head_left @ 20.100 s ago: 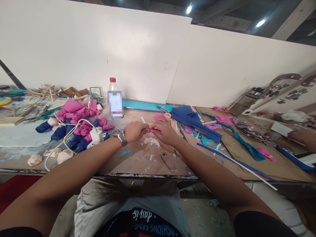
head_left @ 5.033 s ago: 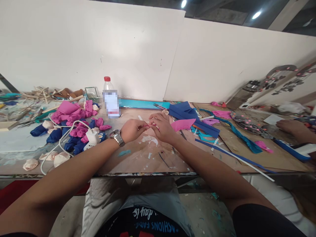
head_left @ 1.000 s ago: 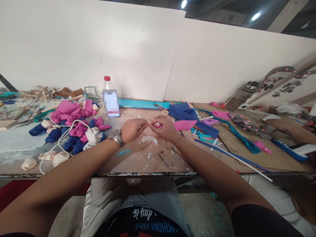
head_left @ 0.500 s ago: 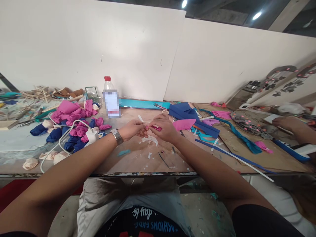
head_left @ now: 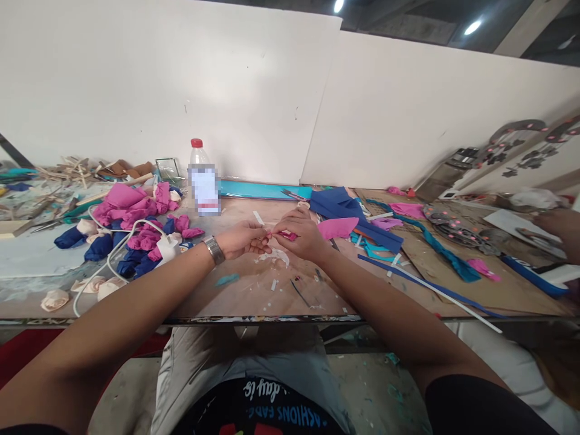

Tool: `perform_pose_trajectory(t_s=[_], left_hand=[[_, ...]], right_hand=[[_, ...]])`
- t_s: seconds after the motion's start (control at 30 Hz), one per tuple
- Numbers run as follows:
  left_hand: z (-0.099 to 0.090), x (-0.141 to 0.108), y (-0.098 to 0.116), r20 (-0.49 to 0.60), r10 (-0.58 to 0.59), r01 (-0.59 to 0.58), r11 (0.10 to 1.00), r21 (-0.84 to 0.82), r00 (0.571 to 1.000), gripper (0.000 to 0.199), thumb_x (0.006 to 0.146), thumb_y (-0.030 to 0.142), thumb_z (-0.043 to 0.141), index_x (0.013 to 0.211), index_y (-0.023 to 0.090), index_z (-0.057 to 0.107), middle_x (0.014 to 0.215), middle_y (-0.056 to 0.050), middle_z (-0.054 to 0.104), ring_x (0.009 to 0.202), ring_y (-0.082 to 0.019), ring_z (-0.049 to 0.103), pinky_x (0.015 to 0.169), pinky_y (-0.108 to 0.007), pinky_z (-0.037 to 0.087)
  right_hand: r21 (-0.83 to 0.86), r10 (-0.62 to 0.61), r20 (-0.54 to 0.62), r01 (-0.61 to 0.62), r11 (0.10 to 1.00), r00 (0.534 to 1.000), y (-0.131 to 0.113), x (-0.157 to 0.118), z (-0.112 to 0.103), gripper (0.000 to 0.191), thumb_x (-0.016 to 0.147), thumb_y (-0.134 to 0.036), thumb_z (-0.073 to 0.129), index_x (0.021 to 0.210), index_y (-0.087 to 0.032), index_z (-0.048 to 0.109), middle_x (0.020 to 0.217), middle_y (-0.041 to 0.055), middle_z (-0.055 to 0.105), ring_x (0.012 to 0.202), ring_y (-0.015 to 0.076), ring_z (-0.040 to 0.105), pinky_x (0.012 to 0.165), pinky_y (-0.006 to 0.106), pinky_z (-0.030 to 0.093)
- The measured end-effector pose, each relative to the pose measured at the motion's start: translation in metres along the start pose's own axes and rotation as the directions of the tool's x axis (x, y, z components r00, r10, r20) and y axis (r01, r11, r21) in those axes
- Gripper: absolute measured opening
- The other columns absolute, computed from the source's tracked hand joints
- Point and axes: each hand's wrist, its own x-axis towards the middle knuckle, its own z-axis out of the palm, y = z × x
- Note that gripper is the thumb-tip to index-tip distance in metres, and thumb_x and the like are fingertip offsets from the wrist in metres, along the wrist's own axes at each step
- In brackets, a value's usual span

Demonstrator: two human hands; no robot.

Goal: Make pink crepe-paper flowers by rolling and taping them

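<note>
My left hand (head_left: 247, 240), with a metal watch at the wrist, is closed with thumb and fingers pinching one end of a small pink fabric piece (head_left: 286, 235). My right hand (head_left: 306, 237) is wrapped round the rest of it, fingers curled, so much of the piece is hidden. Both hands meet just above the middle of the worktable. Beyond my right hand lie a pink petal-shaped piece (head_left: 339, 228) and folded blue fabric (head_left: 338, 202). Beneath the hands, a whitish smear (head_left: 274, 258) and small scraps mark the table surface (head_left: 244, 296).
Left, a white cable (head_left: 111, 266) with a plug crosses crumpled pink fabric bundles (head_left: 124, 205) and blue ones. A red-capped bottle (head_left: 196, 145) stands behind a blurred screen. Scissors (head_left: 296, 195) lie near the wall. Far right, another person's hand (head_left: 555, 223) is beside a white sheet (head_left: 512, 225).
My hands stay nearly still on the pink fabric piece. At the far right, the other person's hand has moved right, uncovering more of the white sheet. My legs have shifted slightly.
</note>
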Motion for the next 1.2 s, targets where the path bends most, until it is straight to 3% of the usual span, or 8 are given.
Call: perform_pose_trajectory(t_s=[0.07,0.17,0.27,0.37,0.57,0.87,1.2], left_hand=[[-0.0005,0.0017,-0.0018,-0.011,0.056,-0.055,0.996,0.063,0.998,0.041,0.073,0.046,0.087,0.082,0.014,0.064,0.067,0.0,0.063,0.069,-0.015,0.073,0.066,-0.026,0.054],[-0.0003,0.0023,-0.0035,-0.036,0.234,-0.214,0.931,0.297,0.971,0.044,0.082,0.056,0.077,0.081,0.015,0.063,0.07,-0.002,0.066,0.069,-0.016,0.072,0.067,-0.026,0.053],[0.0014,-0.0004,-0.003,-0.008,0.487,-0.374,0.681,0.63,0.874,0.04,0.095,0.054,0.06,0.084,0.016,0.065,0.074,-0.004,0.071,0.07,-0.016,0.07,0.068,-0.027,0.049],[0.0034,-0.0042,-0.0015,0.08,0.638,-0.402,0.378,0.834,0.766,0.034,0.102,0.046,0.05,0.09,0.018,0.068,0.076,-0.004,0.073,0.072,-0.016,0.067,0.071,-0.028,0.046],[0.0018,-0.0047,-0.0026,0.172,0.683,-0.378,0.163,0.911,0.71,0.026,0.102,0.036,0.049,0.096,0.02,0.068,0.082,-0.005,0.072,0.074,-0.018,0.065,0.071,-0.029,0.043],[-0.0029,-0.0029,-0.005,0.251,0.681,-0.364,0.024,0.931,0.688,0.028,0.103,0.033,0.045,0.103,0.021,0.069,0.097,-0.008,0.074,0.088,-0.02,0.067,0.078,-0.031,0.046],[-0.0039,-0.0018,-0.0053,0.217,0.702,-0.343,0.04,0.938,0.678,0.031,0.104,0.037,0.045,0.101,0.021,0.071,0.096,-0.008,0.075,0.088,-0.02,0.067,0.078,-0.031,0.045]], right_hand=[[0.008,0.015,-0.028,-0.015,1.0,0.999,0.0002,-0.0002,0.001,0.01,0.092,-0.03,0.068,0.085,-0.026,0.074,0.084,0.0024,0.078,0.089,0.0223,0.068,0.095,0.044,0.043],[0.021,0.04,-0.076,-0.038,0.999,0.996,0.0004,-0.0004,0.0026,0.009,0.091,-0.03,0.07,0.085,-0.025,0.075,0.084,0.0031,0.077,0.086,0.0218,0.068,0.092,0.042,0.045],[0.043,0.073,-0.122,-0.068,0.997,0.99,0.0006,-0.0008,0.0038,0.009,0.09,-0.031,0.072,0.084,-0.024,0.075,0.082,0.0033,0.076,0.084,0.021,0.067,0.09,0.04,0.047],[0.064,0.108,-0.115,-0.101,0.993,0.987,0.0009,-0.0015,0.004,0.008,0.09,-0.031,0.073,0.086,-0.024,0.075,0.083,0.0033,0.076,0.085,0.0213,0.067,0.089,0.039,0.048],[0.079,0.105,-0.094,-0.098,0.992,0.99,0.0038,-0.0016,0.0042,0.009,0.09,-0.032,0.071,0.087,-0.024,0.074,0.084,0.004,0.075,0.084,0.0218,0.068,0.086,0.039,0.049],[0.115,0.162,-0.055,-0.155,0.981,0.985,0.004,-0.0017,0.0059,0.009,0.088,-0.032,0.071,0.087,-0.023,0.072,0.086,0.0041,0.075,0.084,0.022,0.069,0.088,0.039,0.051],[0.036,0.115,-0.094,-0.112,0.993,0.989,0.0061,-0.0019,0.0064,0.01,0.092,-0.034,0.07,0.09,-0.024,0.074,0.086,0.0038,0.077,0.086,0.0226,0.068,0.089,0.041,0.049]])
